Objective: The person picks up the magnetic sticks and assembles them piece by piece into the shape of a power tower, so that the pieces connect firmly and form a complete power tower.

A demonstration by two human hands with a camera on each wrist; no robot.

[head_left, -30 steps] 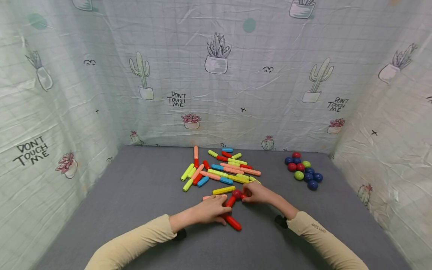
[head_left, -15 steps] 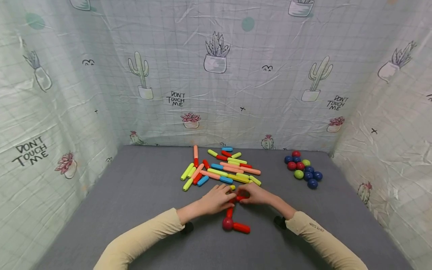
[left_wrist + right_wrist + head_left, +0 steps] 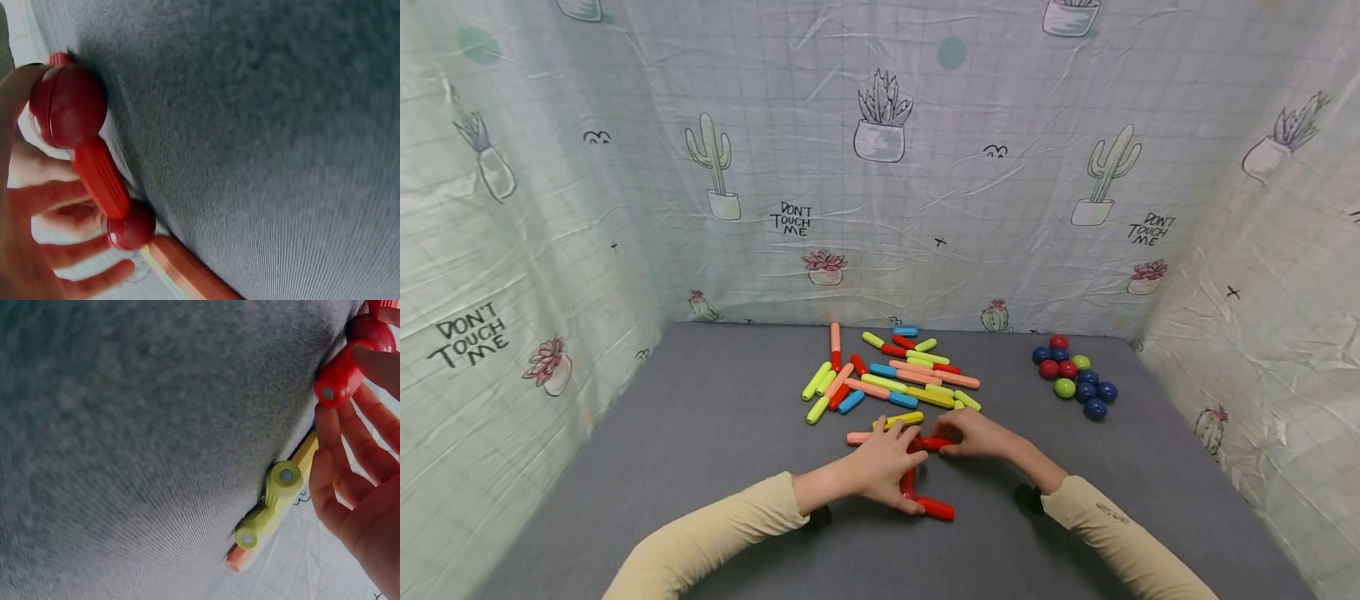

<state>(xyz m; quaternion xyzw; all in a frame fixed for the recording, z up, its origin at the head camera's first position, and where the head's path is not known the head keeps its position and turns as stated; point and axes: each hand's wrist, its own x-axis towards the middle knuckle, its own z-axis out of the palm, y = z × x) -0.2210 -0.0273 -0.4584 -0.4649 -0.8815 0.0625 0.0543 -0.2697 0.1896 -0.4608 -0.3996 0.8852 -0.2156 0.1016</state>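
Note:
A chain of red sticks and dark red balls lies on the grey cloth between the hands. My left hand (image 3: 883, 462) spans it with spread fingers. Its thumb touches the near ball (image 3: 75, 106); the other fingers reach beside the connecting red stick (image 3: 103, 178) and the far ball (image 3: 131, 228). From the near ball another red stick (image 3: 937, 509) points right. My right hand (image 3: 979, 433) pinches a red stick (image 3: 340, 375) with a metal disc on its end, set against a dark red ball (image 3: 375, 330). The left hand largely hides both balls in the head view.
Behind the hands lies a loose pile of coloured sticks (image 3: 883, 384). A yellow stick (image 3: 904, 419) and a salmon stick (image 3: 858, 438) are close to the left fingers. Several blue, red and green balls (image 3: 1086, 392) cluster at the back right. A printed curtain (image 3: 940, 275) stands behind.
My left hand has gone from the far ball to a spread pose, thumb down at the near ball. Earlier the chain's near end swung across to the right. The right hand barely moves.

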